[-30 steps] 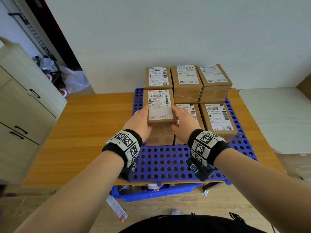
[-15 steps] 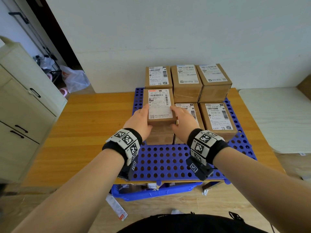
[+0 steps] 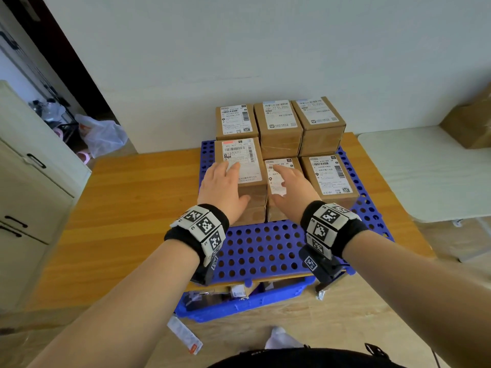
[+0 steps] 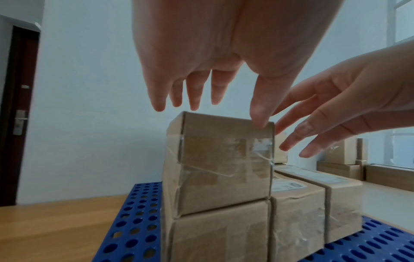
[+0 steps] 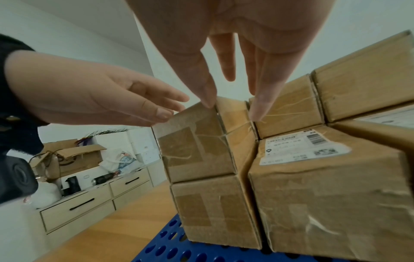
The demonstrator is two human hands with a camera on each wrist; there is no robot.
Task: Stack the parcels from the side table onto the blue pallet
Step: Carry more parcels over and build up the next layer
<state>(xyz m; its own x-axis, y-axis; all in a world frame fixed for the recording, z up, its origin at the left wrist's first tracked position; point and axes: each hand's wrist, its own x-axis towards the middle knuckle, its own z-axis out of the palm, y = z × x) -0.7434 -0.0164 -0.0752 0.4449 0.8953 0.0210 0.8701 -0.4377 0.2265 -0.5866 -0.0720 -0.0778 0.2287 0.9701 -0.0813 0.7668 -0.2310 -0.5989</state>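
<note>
Released half a second after gripping: left hand (image 3: pixel 225 187) and right hand (image 3: pixel 291 188) now spread, holding nothing, above the top parcel (image 3: pixel 240 166) stacked front-left on the blue pallet (image 3: pixel 265 251), placement apparently done

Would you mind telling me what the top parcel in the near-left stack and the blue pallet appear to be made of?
The brown top parcel looks like matte corrugated cardboard, given its folded flaps, sealed with glossy clear tape. The blue perforated pallet seems to be moulded plastic, given its uniform colour and regular round holes.
</note>
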